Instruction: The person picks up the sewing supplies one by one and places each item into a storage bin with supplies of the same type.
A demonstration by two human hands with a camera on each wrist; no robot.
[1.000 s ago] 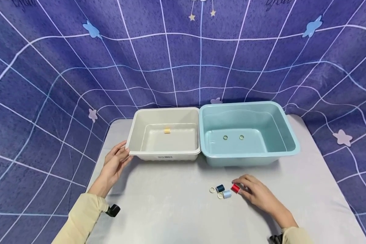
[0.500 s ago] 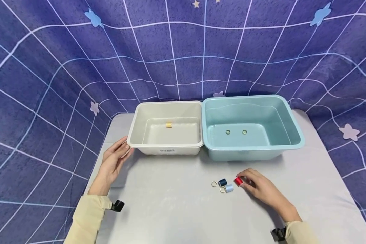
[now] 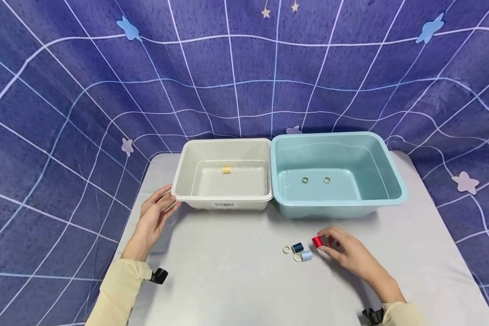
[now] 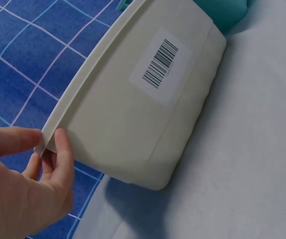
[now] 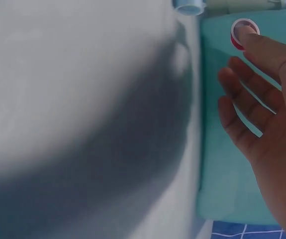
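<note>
My left hand (image 3: pixel 152 219) pinches the front left rim corner of a cream plastic bin (image 4: pixel 118 104), thumb on one side and fingers on the other. Between thumb and fingertip, my right hand (image 3: pixel 346 251) holds a red spool of thread (image 3: pixel 318 242) by its ends, just off the table. In the right wrist view the spool's white end ring (image 5: pixel 245 31) shows, while the other fingers hang loosely bent. Beside that hand lie a dark blue thread spool (image 3: pixel 297 247), a light blue thread spool (image 3: pixel 306 256) and two small rings, one ring (image 3: pixel 286 249) slightly apart.
Inside the cream bin lies a yellow thread spool (image 3: pixel 226 170). A deeper teal bin (image 3: pixel 326 203) stands against its right side, with two small rings on its floor, one a greenish ring (image 3: pixel 305 180). A purple gridded curtain (image 3: pixel 244 68) closes off the back and sides.
My right hand has raised the red spool off the table and turned it more upright. The left hand keeps its place on the cream bin's rim. The head view has shifted slightly.
</note>
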